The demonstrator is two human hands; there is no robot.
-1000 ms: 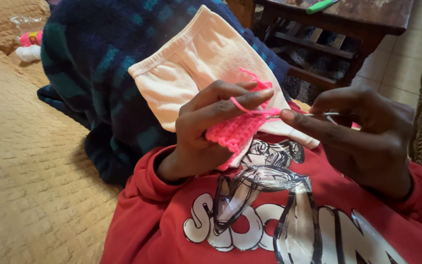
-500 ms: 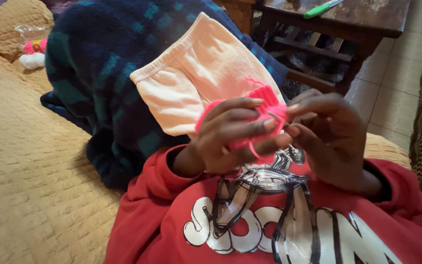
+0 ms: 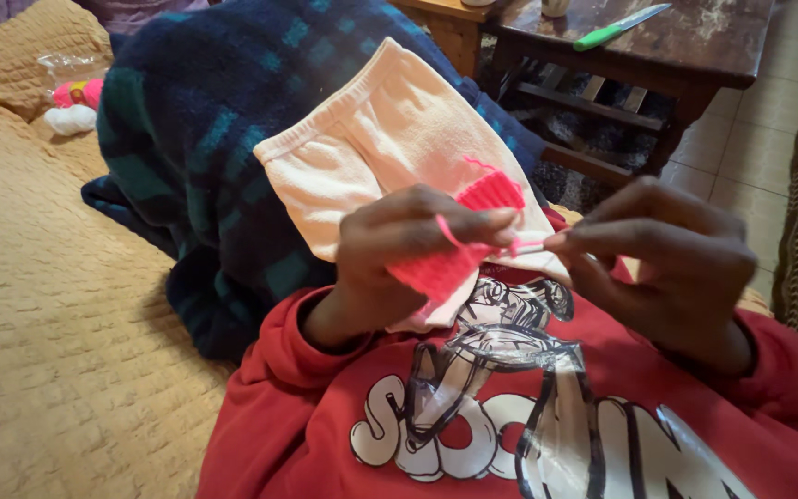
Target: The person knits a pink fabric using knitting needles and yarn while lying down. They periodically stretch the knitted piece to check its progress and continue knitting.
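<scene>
Hands meet at frame centre: I see my left hand (image 3: 390, 254) pinching one pink crochet piece (image 3: 450, 259), my right hand (image 3: 667, 259) closed on one thin hook (image 3: 530, 247). One green-handled knife (image 3: 616, 26) lies on the tabletop (image 3: 713, 46), upper right.

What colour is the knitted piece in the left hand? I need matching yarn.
Bright pink; the knitted piece, pinched by the left hand, shows best in the head view.

Left hand (image 3: 399, 249) on pink crochet piece (image 3: 450, 259), right hand (image 3: 667, 259) pinching hook (image 3: 530, 247)
</scene>
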